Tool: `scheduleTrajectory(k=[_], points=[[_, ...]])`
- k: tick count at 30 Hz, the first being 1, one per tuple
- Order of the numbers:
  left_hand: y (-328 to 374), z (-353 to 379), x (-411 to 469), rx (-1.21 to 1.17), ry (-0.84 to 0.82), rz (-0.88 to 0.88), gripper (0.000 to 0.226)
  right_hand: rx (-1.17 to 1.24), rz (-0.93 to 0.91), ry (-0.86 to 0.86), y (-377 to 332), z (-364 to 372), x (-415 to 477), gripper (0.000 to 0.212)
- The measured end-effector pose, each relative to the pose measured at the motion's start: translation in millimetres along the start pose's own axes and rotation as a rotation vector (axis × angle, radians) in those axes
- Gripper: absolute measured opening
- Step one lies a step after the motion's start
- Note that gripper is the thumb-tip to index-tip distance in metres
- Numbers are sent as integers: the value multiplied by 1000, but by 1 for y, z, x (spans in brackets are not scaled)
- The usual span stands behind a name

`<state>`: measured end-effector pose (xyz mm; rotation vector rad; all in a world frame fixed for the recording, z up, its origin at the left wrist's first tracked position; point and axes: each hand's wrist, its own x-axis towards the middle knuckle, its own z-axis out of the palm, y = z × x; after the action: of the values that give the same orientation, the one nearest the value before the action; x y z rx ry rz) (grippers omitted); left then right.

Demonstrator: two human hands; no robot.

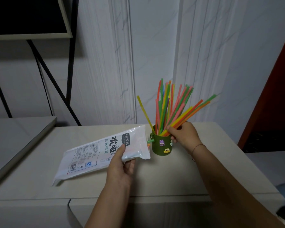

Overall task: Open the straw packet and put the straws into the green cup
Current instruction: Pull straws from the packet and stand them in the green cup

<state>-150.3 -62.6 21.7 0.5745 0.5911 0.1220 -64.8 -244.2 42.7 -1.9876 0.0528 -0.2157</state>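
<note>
A green cup (161, 146) with small cartoon charms stands on the white table (171, 175) near the wall. Several coloured straws (170, 106) stand in it and fan out to the right. My right hand (183, 134) is at the cup's rim and grips a bunch of the straws low down, their lower ends inside the cup. My left hand (120, 165) pinches the white straw packet (102, 153) near its open end, thumb on top. The packet lies slanted, its open end beside the cup, its far end resting on the table.
A grey board (18, 139) lies along the table's left side. A black metal frame (56, 83) with a dark panel stands behind it. The marble-patterned wall (155, 55) is close behind the cup. A red-brown surface (276, 96) rises at the right.
</note>
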Motion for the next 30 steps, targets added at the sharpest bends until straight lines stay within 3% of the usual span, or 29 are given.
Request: scheduleTrajectory(k=[7, 12, 17, 24, 30], points=[[0, 2, 0, 4, -10, -6, 13, 36, -20, -11, 0, 4, -6, 30], [0, 2, 1, 4, -9, -2, 14, 267, -82, 39, -5, -13, -12, 12], [-2, 2, 0, 6, -11, -12, 14, 240, -143, 150, -3, -16, -15, 9], [-6, 0, -2, 5, -13, -10, 16, 156, -42, 98, -2, 1, -12, 20], [-2, -3, 1, 29, -20, 16, 15, 326, 96, 7, -3, 5, -29, 13]])
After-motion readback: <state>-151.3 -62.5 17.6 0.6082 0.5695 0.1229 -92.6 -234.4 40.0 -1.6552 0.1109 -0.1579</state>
